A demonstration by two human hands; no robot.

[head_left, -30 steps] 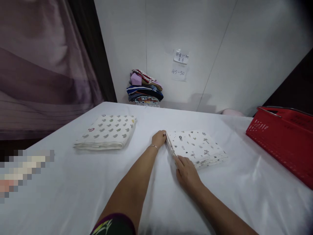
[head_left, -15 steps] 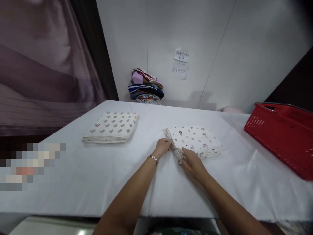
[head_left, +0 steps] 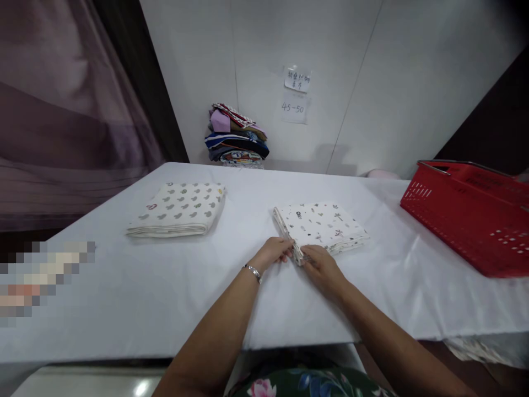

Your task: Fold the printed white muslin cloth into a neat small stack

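Note:
A folded white cloth (head_left: 324, 225) with small palm tree and leaf prints lies flat in front of me, its layered edges showing on the left and near sides. My left hand (head_left: 273, 252), a bracelet at the wrist, pinches the left edge close to the near corner. Gripping that near corner is my right hand (head_left: 325, 271), its thumb and fingers around the layers; part of the corner is hidden by them. Farther left, apart from both hands, rests a second folded white cloth (head_left: 179, 207) with grey printed shapes.
A white-covered table (head_left: 185, 309) spans the view. On the right stands a red plastic basket (head_left: 467, 215) with a metal handle. Folded fabrics (head_left: 237, 138) are stacked by the back wall, beside paper notes (head_left: 295, 99). A purple curtain (head_left: 61, 110) hangs at left.
My left hand has slid along the left edge toward the near corner, closer to my right hand. The whole view has shifted slightly, bringing more of the basket into sight.

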